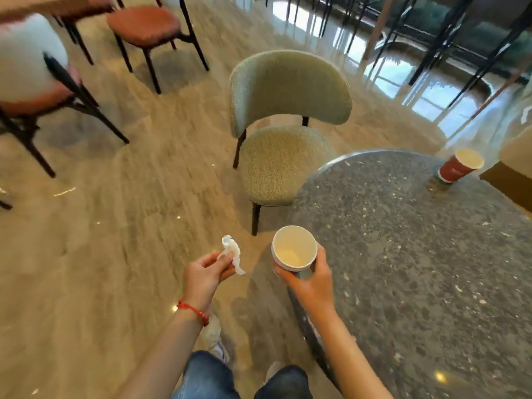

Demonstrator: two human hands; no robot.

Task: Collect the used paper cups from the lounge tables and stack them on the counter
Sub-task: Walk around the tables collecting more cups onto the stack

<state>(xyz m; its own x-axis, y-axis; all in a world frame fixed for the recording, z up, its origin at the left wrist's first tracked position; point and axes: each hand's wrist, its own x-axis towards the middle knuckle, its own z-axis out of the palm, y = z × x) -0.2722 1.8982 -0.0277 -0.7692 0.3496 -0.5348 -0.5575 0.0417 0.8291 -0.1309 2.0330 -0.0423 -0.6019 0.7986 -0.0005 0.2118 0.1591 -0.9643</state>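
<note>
Clearly a light load, seen from the head view: right hand wrapped round the lower wall of a white paper cup, held upright just off the near edge of the round speckled worktop. Looks empty, so thin-walled, easily crushed; best gripped gently round the mid-wall, never pinched at the rim. Left hand pinching a crumpled white tissue, soft and weightless. Red paper cup standing at the far edge of the worktop, well apart from both hands, not yet collected. Probably just as flimsy; contents not visible, so worth lifting level. Green upholstered chair tucked beside the worktop.
</note>
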